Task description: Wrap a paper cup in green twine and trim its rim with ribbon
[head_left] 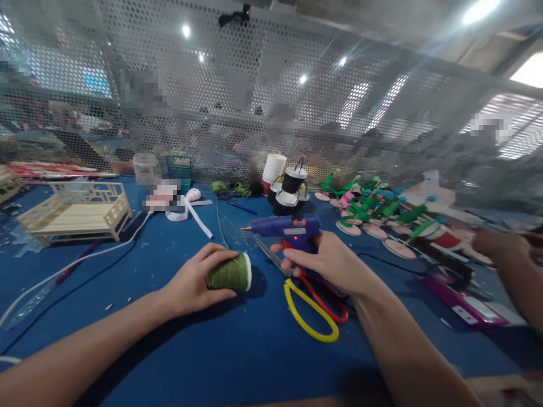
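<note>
My left hand is closed round a paper cup wrapped in green yarn, which lies on its side with its white rim facing right. From the cup a green strand runs back to a small ball of green yarn. In my right hand is a blue hot glue gun, its nozzle pointing left above the table and a small red light lit on its body. Scissors with yellow and red handles rest on the table under the right hand, blades partly hidden by its fingers.
A wooden toy bed and a white cable are at left. White ribbon and stacked cups stand farther back. Green pipe-cleaner crafts, a purple device and another person's hand are at right.
</note>
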The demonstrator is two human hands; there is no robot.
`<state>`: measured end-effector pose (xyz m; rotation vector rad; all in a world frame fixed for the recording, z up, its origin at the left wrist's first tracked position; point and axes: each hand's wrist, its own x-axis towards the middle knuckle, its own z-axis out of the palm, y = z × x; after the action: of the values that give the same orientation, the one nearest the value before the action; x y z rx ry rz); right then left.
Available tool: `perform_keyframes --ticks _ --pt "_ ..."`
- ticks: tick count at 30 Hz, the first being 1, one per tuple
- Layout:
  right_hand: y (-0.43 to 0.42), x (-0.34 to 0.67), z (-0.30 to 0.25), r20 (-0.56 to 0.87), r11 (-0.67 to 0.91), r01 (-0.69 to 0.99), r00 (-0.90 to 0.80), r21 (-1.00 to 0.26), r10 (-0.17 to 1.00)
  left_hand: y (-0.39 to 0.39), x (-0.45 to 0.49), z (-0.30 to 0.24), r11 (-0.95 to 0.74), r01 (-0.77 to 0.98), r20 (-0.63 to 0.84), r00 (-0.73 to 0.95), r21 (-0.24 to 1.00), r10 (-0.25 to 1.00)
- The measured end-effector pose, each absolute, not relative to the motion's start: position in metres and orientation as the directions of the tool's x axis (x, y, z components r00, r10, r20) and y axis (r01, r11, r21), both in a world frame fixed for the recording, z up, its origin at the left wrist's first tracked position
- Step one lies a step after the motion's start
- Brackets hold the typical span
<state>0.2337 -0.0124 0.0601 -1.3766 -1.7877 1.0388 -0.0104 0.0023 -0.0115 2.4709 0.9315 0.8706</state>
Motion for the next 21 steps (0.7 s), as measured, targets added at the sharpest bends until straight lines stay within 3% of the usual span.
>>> perform_keyframes --ticks 4,11,21 --pt "-0.018 0.235 0.053 0.006 0.114 0.499 -0.212 -0.859 0.977 0.007 -0.013 -0.013 -0.716 0.498 0.451 0.558 0.489 0.697" --pt "-0.029 0.237 0.050 0.038 0.168 0.681 -0.201 -0.713 0.979 0.009 -0.014 -0.014 -0.722 0.499 0.477 0.542 0.480 0.692" --pt "-0.032 0.234 0.044 0.163 0.290 0.690 -0.246 -0.663 0.956 0.008 -0.011 -0.008 -0.676 0.513 0.444 0.512 0.529 0.735"
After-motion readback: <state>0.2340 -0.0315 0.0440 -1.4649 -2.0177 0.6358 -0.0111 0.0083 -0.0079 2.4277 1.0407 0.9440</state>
